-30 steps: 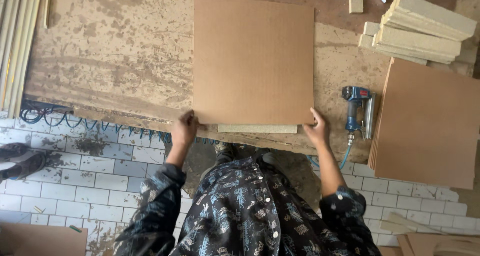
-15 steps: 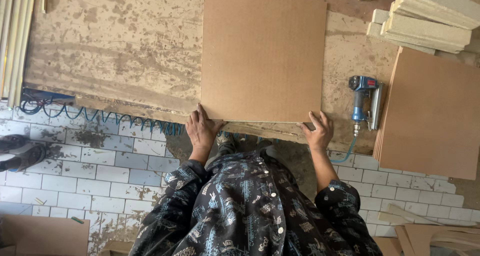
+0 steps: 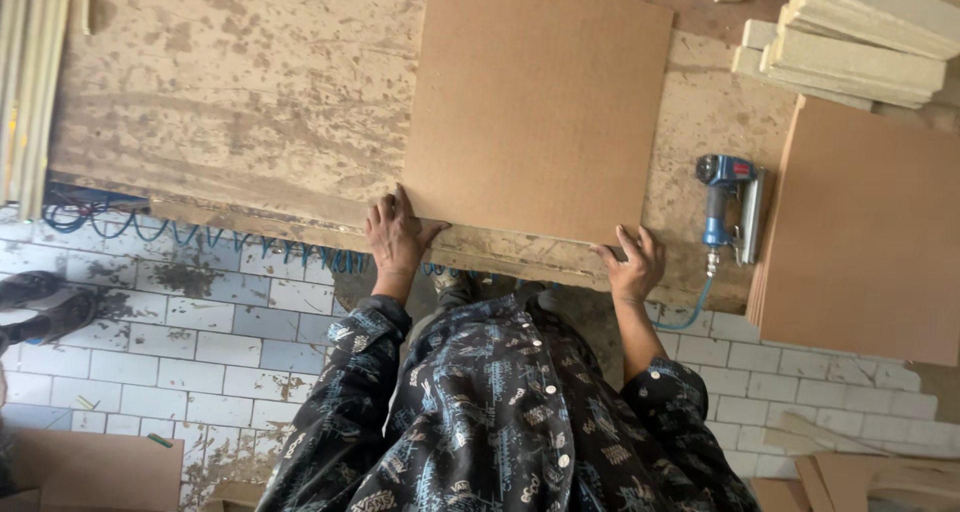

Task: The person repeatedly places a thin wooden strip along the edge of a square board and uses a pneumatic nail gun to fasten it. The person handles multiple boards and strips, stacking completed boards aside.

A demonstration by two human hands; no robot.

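Care is best given to keeping the brown board point(image 3: 540, 102) flat and square on the worn tabletop point(image 3: 230, 102), its near edge guided evenly from both corners. The left hand point(image 3: 397, 234) is laid flat at the near-left corner, fingers spread and pressed down. The right hand point(image 3: 634, 264) is curled loosely at the near-right edge, with nothing gripped.
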